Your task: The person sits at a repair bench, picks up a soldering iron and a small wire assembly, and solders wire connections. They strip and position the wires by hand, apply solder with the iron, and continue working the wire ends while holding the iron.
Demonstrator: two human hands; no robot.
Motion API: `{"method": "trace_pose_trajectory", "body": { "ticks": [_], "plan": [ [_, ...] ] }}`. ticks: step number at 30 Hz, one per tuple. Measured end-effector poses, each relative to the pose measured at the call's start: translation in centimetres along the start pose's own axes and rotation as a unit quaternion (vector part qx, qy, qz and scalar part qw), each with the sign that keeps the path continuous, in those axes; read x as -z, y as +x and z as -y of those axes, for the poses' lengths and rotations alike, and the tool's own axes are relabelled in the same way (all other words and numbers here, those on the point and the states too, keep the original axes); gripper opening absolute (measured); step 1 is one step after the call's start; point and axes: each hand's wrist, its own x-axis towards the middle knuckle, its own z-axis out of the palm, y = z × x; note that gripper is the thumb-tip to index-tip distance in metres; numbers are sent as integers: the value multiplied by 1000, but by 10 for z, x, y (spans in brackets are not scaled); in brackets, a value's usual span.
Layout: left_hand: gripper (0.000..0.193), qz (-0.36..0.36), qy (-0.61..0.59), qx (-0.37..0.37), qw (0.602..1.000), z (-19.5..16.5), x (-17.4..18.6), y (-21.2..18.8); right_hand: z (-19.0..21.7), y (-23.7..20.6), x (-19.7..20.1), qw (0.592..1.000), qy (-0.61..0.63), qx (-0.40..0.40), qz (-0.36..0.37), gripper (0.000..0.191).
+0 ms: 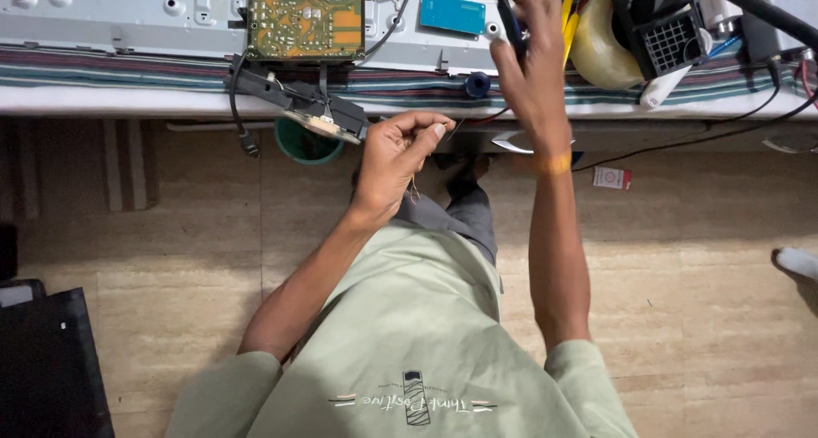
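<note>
left hand (400, 152): your fingers are pinched on a thin wire at frame centre, just below the bench edge.
right hand (532, 63): yours is closed round a dark slim tool (509, 16), upper centre-right.
circuit board (305, 16): yellow-green, top centre-left on the grey metal panel (128, 16).
tape roll (601, 42): upper right.

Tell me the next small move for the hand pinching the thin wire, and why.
Probably carry the thin wire up toward the dark tool. The left hand pinches the wire below the table edge, while the right hand holds the tool over the grey metal panel, so the two are apart.
</note>
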Motion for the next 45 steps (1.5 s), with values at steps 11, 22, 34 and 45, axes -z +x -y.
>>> {"method": "trace_pose_trajectory", "body": {
  "ticks": [11,22,34,45],
  "plan": [
    [14,25,77,-71,994,12,-23,-3,88,-121,22,991,-100,-81,34,53],
    [14,40,157,-64,985,9,-20,-2,86,-124,23,991,-97,-74,48,53],
    [13,46,246,-49,967,2,-18,-3,79,-135,12,990,-84,-106,48,42],
    [11,109,216,-61,968,21,-2,-8,81,-150,4,987,-52,-134,74,45]
  ]
}}
